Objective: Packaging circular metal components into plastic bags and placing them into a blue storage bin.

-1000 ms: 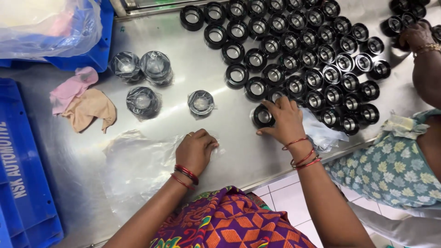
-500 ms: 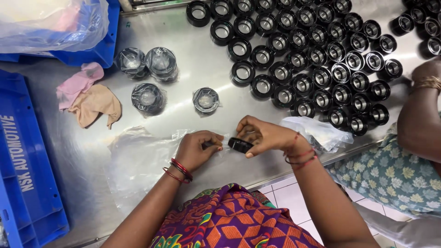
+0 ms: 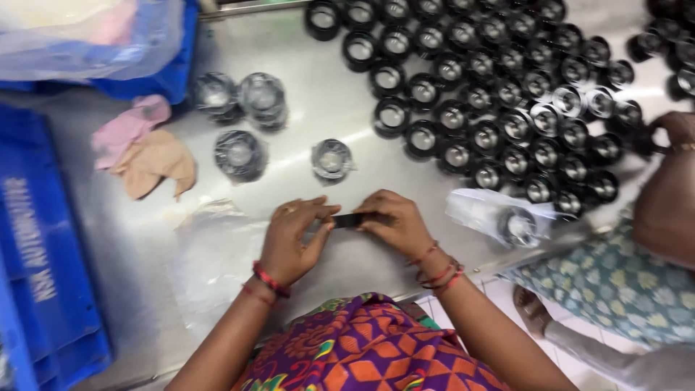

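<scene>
1. Black ring-shaped part (image 3: pixel 350 220), seen edge-on, sits between the two hands just above the steel table (image 3: pixel 340 123), near its front edge.
2. Left hand (image 3: pixel 293 239): fingers curled, thumb and fingertips pinched on the part's left end.
3. Right hand (image 3: pixel 397 223): fingers bent down over the part's right end, gripping it; red bangles on both wrists.
4. Clear plastic sheet (image 3: pixel 210 250) lies flat on the table just left of the left hand.
5. Four wrapped rings (image 3: pixel 331 159) in clear film stand apart behind the hands, toward the left.
6. Bare black rings (image 3: pixel 499 87) packed in rows fill the table's far right, touching one another.
7. One ring in a clear bag (image 3: pixel 499 217) lies near the right hand, to its right.
8. Pink and tan cloths (image 3: pixel 145 148) crumpled at left, beside the blue crate (image 3: pixel 43 261).
9. Another person's hand (image 3: pixel 677 129) touches rings at the right edge.
</scene>
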